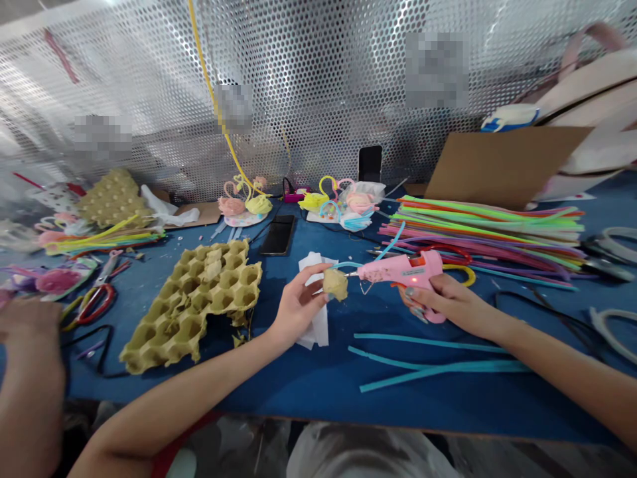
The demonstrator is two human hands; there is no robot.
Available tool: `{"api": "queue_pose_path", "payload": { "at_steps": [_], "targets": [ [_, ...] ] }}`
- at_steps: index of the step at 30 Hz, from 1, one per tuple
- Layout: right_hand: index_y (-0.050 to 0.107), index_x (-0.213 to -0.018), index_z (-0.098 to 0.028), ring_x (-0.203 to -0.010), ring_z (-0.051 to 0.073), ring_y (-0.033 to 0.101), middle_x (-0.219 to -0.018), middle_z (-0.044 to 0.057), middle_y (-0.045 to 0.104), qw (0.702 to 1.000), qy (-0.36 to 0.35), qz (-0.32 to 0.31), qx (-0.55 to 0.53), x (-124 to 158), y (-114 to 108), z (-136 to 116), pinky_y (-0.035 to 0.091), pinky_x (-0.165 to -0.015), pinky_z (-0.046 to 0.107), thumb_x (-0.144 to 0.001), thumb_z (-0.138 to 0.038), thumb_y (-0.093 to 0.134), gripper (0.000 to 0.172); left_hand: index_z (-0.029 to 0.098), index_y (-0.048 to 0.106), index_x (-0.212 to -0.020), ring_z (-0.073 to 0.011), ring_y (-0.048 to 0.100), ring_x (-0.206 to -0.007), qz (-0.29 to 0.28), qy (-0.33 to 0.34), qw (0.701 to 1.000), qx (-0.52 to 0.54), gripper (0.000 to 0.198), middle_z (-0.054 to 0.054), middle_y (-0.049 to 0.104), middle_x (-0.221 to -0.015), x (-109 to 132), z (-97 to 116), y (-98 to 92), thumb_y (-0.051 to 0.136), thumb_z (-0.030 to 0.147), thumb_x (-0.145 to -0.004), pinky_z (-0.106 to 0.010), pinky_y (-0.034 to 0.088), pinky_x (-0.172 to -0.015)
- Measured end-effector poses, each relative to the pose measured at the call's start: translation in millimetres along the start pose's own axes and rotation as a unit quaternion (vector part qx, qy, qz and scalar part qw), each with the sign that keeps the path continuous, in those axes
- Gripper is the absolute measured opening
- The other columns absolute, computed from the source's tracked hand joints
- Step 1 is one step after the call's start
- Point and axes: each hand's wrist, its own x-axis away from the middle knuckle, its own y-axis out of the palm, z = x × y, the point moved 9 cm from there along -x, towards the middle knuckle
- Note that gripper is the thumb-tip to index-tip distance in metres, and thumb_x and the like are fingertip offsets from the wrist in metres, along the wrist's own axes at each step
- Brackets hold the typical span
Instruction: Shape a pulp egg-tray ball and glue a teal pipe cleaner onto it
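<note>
My left hand (297,304) pinches an egg carton cup (335,285), a small tan cardboard piece. In my right hand (450,304) is a pink hot glue gun (398,271), its nozzle tip close against the cup's right side; whether they touch I cannot tell. A light blue pipe cleaner (393,244) runs by the cup and bends up behind the gun. White tissue (318,325) lies under my left hand. Several blue pipe cleaners (398,363) are spread on the table below the gun.
A torn egg tray (199,299) lies left, near scissors (102,289) and another person's arm (32,372). Behind are a black phone (277,236), flamingo figures (243,202) and a yellow cord (209,79). To the right sit a pipe cleaner pile (488,232) and cardboard (502,166).
</note>
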Motion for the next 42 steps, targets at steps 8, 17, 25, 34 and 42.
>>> {"api": "queue_pose_path", "payload": {
  "at_steps": [8, 17, 25, 34, 42],
  "targets": [
    [0.057, -0.065, -0.019, -0.054, 0.014, 0.050, -0.059, 0.002, 0.055, 1.000, -0.005, -0.001, -0.002, -0.5, 1.4, -6.5, 0.041, -0.052, 0.028, -0.086, -0.075, 0.056, 0.060, 0.021, 0.065, -0.128, -0.0277, 0.063, -0.122, 0.012, 0.002, 1.000, -0.008, 0.047, -0.012, 0.065, -0.134, -0.2, -1.8, -3.7, 0.079, 0.031, -0.084, -0.039, 0.053, -0.103],
    [0.054, -0.063, -0.020, -0.055, 0.013, 0.048, -0.060, 0.001, 0.053, 1.000, 0.010, -0.018, -0.017, 1.0, 5.8, -12.5, 0.040, -0.053, 0.028, -0.086, -0.074, 0.057, 0.058, 0.021, 0.065, -0.128, -0.0261, 0.064, -0.118, 0.025, -0.012, 1.000, 0.009, 0.047, -0.011, 0.063, -0.133, -1.6, -8.6, -7.9, 0.079, 0.030, -0.084, -0.040, 0.051, -0.107],
    [0.052, -0.061, -0.020, -0.055, 0.013, 0.049, -0.061, 0.001, 0.053, 0.999, 0.013, -0.023, -0.028, 0.6, 6.8, -6.7, 0.040, -0.052, 0.027, -0.084, -0.074, 0.058, 0.060, 0.023, 0.064, -0.128, -0.0242, 0.066, -0.113, 0.033, -0.030, 0.999, 0.017, 0.048, -0.010, 0.064, -0.130, -1.1, -7.9, -6.8, 0.079, 0.031, -0.084, -0.038, 0.055, -0.101],
    [0.053, -0.063, -0.020, -0.054, 0.013, 0.048, -0.060, 0.001, 0.052, 0.999, 0.014, -0.031, -0.022, 0.8, 8.4, -4.1, 0.039, -0.051, 0.027, -0.086, -0.074, 0.057, 0.059, 0.022, 0.065, -0.126, -0.0243, 0.067, -0.111, 0.046, -0.035, 0.998, 0.024, 0.046, -0.010, 0.064, -0.131, -0.4, -6.0, -6.8, 0.079, 0.033, -0.084, -0.037, 0.057, -0.096],
    [0.053, -0.064, -0.020, -0.053, 0.013, 0.046, -0.058, 0.000, 0.051, 0.999, 0.029, -0.024, -0.004, 0.4, 9.3, -1.5, 0.037, -0.049, 0.026, -0.083, -0.078, 0.055, 0.061, 0.021, 0.065, -0.123, -0.0249, 0.067, -0.111, 0.062, -0.055, 0.996, 0.043, 0.047, -0.011, 0.064, -0.131, 0.7, -3.2, -6.0, 0.081, 0.036, -0.082, -0.037, 0.057, -0.095]
  ]
}}
